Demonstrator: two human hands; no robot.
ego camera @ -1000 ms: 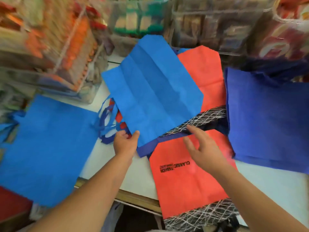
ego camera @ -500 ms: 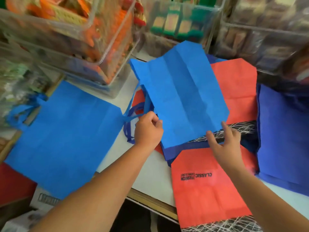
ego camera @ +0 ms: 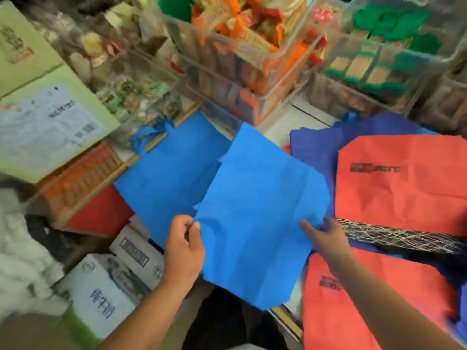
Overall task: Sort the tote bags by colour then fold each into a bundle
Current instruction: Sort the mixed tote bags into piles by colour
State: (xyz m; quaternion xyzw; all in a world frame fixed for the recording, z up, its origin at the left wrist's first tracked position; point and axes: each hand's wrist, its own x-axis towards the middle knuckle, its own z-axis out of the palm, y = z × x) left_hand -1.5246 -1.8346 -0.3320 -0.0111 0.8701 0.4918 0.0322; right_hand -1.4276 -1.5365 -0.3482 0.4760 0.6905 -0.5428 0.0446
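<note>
both hands hold a creased, matte light-blue tote bag [ego camera: 255, 210] near centre: the left hand [ego camera: 184, 251] pinches its left edge, the right hand [ego camera: 326, 238] grips its right edge. another flat light-blue tote [ego camera: 164, 178] lies left; two coral-red printed totes [ego camera: 404, 188] and a dark-blue one [ego camera: 318, 147] lie right, beside pale netting [ego camera: 401, 236].

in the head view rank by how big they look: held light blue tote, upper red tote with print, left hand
1. Held light blue fabric tote and upper red printed tote: too alike, and the red one runs out of frame.
2. Left hand: smallest.
</note>
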